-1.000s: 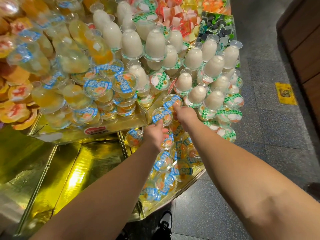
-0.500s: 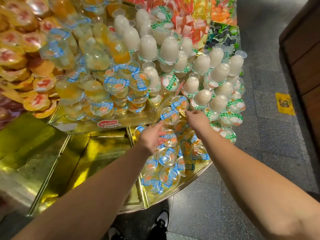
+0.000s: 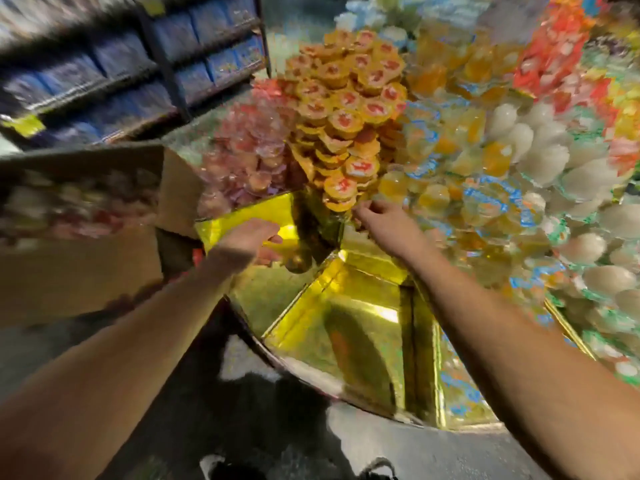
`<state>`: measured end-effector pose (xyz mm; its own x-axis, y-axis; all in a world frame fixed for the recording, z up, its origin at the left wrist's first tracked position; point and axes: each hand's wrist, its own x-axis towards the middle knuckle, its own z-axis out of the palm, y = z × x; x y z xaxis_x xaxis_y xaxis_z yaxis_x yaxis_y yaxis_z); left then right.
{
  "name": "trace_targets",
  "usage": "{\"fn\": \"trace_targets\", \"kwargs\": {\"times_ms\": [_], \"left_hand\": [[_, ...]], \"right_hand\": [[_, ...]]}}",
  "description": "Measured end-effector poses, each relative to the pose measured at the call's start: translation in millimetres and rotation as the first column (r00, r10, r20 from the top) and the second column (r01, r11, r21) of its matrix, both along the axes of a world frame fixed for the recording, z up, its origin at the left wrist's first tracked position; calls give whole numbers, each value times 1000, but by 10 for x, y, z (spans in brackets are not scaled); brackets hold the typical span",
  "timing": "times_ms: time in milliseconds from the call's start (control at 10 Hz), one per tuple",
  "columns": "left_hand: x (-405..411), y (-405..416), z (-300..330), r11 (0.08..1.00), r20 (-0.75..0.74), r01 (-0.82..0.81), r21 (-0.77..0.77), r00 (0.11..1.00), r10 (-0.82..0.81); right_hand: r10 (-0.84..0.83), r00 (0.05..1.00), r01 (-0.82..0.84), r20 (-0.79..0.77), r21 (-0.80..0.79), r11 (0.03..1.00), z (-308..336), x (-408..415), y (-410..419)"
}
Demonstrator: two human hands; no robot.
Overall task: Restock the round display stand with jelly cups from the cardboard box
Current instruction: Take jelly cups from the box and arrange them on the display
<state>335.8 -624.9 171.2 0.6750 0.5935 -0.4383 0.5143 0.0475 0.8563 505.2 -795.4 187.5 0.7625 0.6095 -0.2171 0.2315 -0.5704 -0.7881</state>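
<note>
A round display stand [image 3: 349, 341] with gold foil compartments filled the blurred view, its upper tiers heaped with jelly cups [image 3: 346, 112]. To the left sat an open cardboard box [image 3: 79, 268] holding more cups. The left hand [image 3: 247, 242] reached over a bare gold compartment near the box, fingers loosely curled; whether it held anything could not be told. The right hand [image 3: 377, 216] pinched at the lowest orange cups. Steadying that stack before adding more would likely prevent a slide.
</note>
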Motion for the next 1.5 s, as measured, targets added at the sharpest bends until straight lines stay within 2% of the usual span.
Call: {"fn": "trace_targets", "kwargs": {"times_ms": [100,200,300,400,600,700,800,1100,1300,1400,1500], "left_hand": [[-791,748,187,991,-19,-124,44,992,125],[-1614,1460,287,979,-71,-183,85,979,190],[-2482,2145,131,969,-105,-204,137,970,219],[-2973,2536,51,938,-142,-233,257,951,275],[-3532,3330,-205,921,-345,-103,376,907,242],[-3638,3734,-310,927,-357,-195,320,882,309],[-3648,4228,-449,918,-380,-248,311,853,359],[-3436,5964,-947,904,-515,-311,294,745,424],[-3115,7026,-1480,892,-580,-207,403,695,424],[-2876,7341,-1739,892,-595,-137,431,700,395],[-2701,7560,-1986,885,-600,-92,456,702,383]], "right_hand": [[155,988,-155,19,26,988,87,-714,1023],[301,953,-302,19,25,953,87,-1429,1981],[416,907,-417,58,7,909,30,-2055,2747],[524,845,-513,111,-114,851,-59,-2528,3290],[648,754,-609,106,-260,750,-401,-2944,4191],[677,730,-618,98,-328,714,-598,-2969,4637],[667,742,-614,68,-331,716,-814,-2907,5146],[656,753,-580,-48,-519,628,-1614,-2573,6916],[629,774,-554,-78,-566,611,-2212,-2435,7732],[685,728,-535,-29,-649,541,-2485,-2454,7942],[700,712,-566,-60,-638,522,-2711,-2507,8065]]}}
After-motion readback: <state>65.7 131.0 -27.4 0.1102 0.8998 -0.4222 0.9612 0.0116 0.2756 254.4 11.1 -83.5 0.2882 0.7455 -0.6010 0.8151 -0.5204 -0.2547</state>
